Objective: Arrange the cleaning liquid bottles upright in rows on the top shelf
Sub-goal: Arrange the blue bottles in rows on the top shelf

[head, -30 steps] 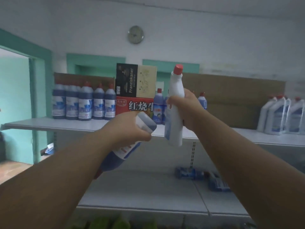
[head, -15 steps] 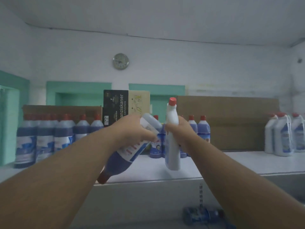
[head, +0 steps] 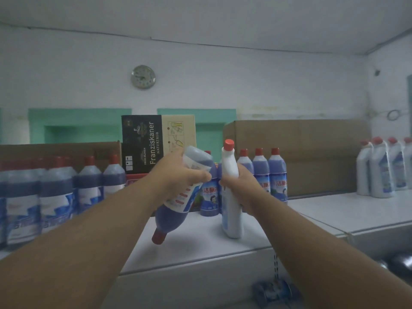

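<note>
Shelving comes first: the long white top shelf (head: pixel 334 210) spans the view, backed by brown cardboard boxes (head: pixel 296 157) and a black-and-tan printed carton (head: pixel 156 139). On its left stands a packed block of blue bottles with red caps (head: pixel 55 192); a short row of the same blue bottles (head: pixel 269 175) stands at centre, and white handled bottles (head: pixel 383 170) stand far right.

We hold two bottles over the bare middle of the shelf. Our right hand (head: pixel 243 186) has its grip wrapped round the neck of a tall white bottle with a red cap (head: pixel 230 197), upright, its base at or just above the shelf surface; we cannot tell if it touches. Our left hand (head: pixel 178 175) has its grip closed round a blue liquid bottle with a white label (head: pixel 180 197), tilted steeply with its red cap pointing down toward the shelf edge.

We judge the step in hand to be setting down the white bottle. Next we need to seat it flat, release it, then turn the blue bottle cap-up and stand it in line with the centre row.
</note>
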Available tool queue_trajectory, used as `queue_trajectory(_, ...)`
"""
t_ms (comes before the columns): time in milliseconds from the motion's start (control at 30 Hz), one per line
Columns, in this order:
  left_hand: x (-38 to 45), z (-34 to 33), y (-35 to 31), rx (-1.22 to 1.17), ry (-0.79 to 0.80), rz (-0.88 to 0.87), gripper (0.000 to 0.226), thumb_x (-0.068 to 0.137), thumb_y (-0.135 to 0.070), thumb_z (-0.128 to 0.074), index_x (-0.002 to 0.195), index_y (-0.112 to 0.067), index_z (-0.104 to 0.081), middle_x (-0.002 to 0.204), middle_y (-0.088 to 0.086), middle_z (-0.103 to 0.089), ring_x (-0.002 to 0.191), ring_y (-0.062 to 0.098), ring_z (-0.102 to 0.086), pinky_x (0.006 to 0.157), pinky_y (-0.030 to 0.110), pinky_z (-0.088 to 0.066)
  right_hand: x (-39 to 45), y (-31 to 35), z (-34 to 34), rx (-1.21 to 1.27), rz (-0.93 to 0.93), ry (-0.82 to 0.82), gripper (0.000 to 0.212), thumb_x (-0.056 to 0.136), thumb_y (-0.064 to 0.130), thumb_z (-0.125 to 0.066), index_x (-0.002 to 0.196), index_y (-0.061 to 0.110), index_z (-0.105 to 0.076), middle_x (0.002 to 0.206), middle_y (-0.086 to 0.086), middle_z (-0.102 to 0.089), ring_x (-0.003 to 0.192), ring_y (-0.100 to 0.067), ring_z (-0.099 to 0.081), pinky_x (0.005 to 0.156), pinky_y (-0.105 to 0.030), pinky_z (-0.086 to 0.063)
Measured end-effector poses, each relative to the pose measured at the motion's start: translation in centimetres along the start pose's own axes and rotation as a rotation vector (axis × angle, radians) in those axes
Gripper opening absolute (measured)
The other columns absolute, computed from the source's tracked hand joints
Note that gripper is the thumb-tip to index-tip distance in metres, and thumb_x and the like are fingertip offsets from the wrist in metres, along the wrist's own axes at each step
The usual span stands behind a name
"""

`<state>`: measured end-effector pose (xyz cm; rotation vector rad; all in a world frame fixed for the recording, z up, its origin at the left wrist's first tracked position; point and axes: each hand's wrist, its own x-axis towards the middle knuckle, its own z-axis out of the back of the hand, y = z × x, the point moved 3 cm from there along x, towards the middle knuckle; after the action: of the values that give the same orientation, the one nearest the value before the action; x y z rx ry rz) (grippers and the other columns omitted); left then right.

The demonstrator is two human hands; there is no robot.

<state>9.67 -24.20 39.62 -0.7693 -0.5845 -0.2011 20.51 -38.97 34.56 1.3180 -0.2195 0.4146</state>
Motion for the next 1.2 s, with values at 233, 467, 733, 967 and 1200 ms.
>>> queue_trajectory(233,-0.1,-0.6,0.6,-0.188,-0.08,0.006,0.03,0.081,-0.022,-0.08,0.092,-0.037,-0.056,0.093,-0.007,-0.066,0.083,0.005,-0.06,0.062,0.024,-0.042,-2.5,-0.3,1.8,-0.088,0.156,-0.172,0.049,0.089,0.029,-0.072,0.132,0.024,-0.048,0.115,0.002,-0.061,0.103,-0.017,-0.062,0.088,-0.042,-0.057)
queue_trajectory(467,-2.8,-0.5,-2.1,-0.299,-0.213,-0.025,0.046,0.071,-0.034,-0.084,0.104,-0.043,-0.052,0.106,-0.014,-0.064,0.096,0.004,-0.058,0.083,0.036,-0.046,-8.5,1.4,1.8,0.2,0.084,-0.12,0.021,0.099,0.045,-0.053,0.107,0.025,-0.051,0.094,-0.01,-0.069,0.066,-0.018,-0.067,0.058,-0.029,-0.057)
queue_trajectory(733,-10.1,-2.1,-3.9,-0.385,-0.596,0.007,0.061,0.055,-0.043,-0.084,0.108,-0.04,-0.053,0.105,-0.021,-0.063,0.099,0.003,-0.062,0.081,0.026,-0.052,-11.3,1.4,-1.1,0.617,-0.378,0.361,0.053,0.098,0.061,-0.04,0.133,0.022,-0.047,0.101,-0.019,-0.068,0.088,-0.035,-0.073,0.071,-0.042,-0.062)
queue_trajectory(967,-16.7,-0.9,-3.6,-0.221,-0.661,0.151,0.064,0.071,-0.034,-0.088,0.12,-0.03,-0.047,0.116,-0.008,-0.059,0.107,0.013,-0.063,0.087,0.043,-0.059,-11.8,3.7,-2.7,0.818,-0.378,0.36,0.037,0.094,0.028,-0.067,0.128,0.021,-0.054,0.115,-0.016,-0.067,0.093,-0.036,-0.073,0.077,-0.051,-0.061)
queue_trajectory(1200,-17.9,1.7,-0.7,-0.107,-0.366,0.386,0.059,0.079,-0.029,-0.082,0.126,-0.032,-0.047,0.106,-0.005,-0.065,0.086,0.018,-0.07,0.078,0.04,-0.061,-11.1,8.2,-4.8,0.541,0.035,0.283,0.07,0.085,0.007,-0.062,0.138,0.038,-0.031,0.117,-0.008,-0.05,0.099,-0.031,-0.065,0.079,-0.049,-0.061)
